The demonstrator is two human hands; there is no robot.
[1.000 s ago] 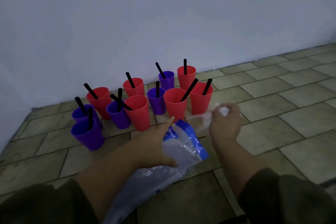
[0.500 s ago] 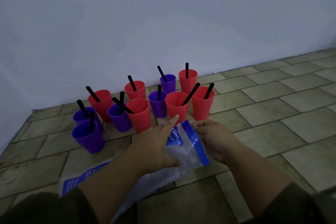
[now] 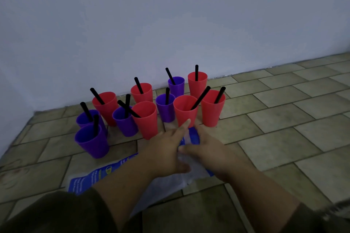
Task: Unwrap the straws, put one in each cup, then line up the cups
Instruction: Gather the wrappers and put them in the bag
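Your left hand lies flat and spread on the clear plastic bag, index finger stretched forward, gripping nothing, just pinning the film down. Your right hand sits just beside it, on the bag's blue-banded mouth, fingers loosely curled; whether it has pinched the film, I can't tell.

The bag looks thin, limp and slick, so it will likely crumple and slide on the tiles. Take it by the blue band, where it seems stiffer.

Beyond the bag, the cups stand in a loose cluster, not lined up. The nearest red cup is just past your left fingertip, touching or almost. Another red cup stands left of that one, and the front purple cup sits well off to the bag's left.

They look light and rigid, easy to tip. Hold low on the wall, clear of the black straws leaning in them.
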